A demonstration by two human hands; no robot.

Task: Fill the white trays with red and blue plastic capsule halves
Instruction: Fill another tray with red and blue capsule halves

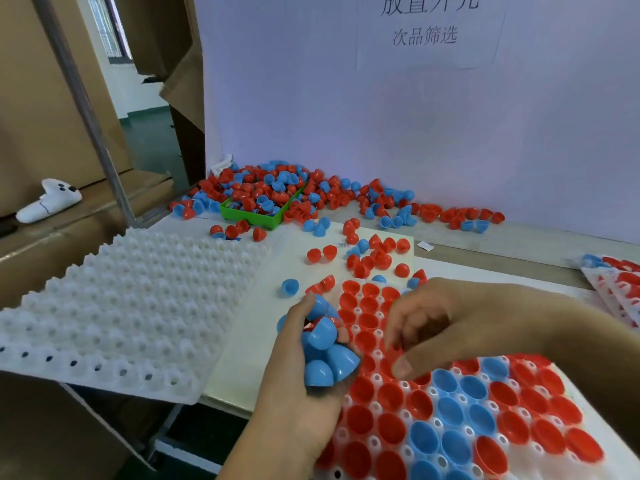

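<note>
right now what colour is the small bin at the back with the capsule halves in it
Green bin, seen in the head view.

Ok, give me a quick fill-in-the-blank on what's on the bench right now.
1. The left hand holds a bunch of mostly ____ capsule halves.
2. The bin at the back is ____ in colour.
3. The tray on the left holds ____ capsule halves.
4. The right hand reaches over the ____ filled tray.

Answers: blue; green; no; partly

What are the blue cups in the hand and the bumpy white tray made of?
Blue capsule halves in the left hand: probably hard plastic, smooth with a soft sheen. Empty white tray: likely thin moulded plastic, slightly see-through and matte.
</note>
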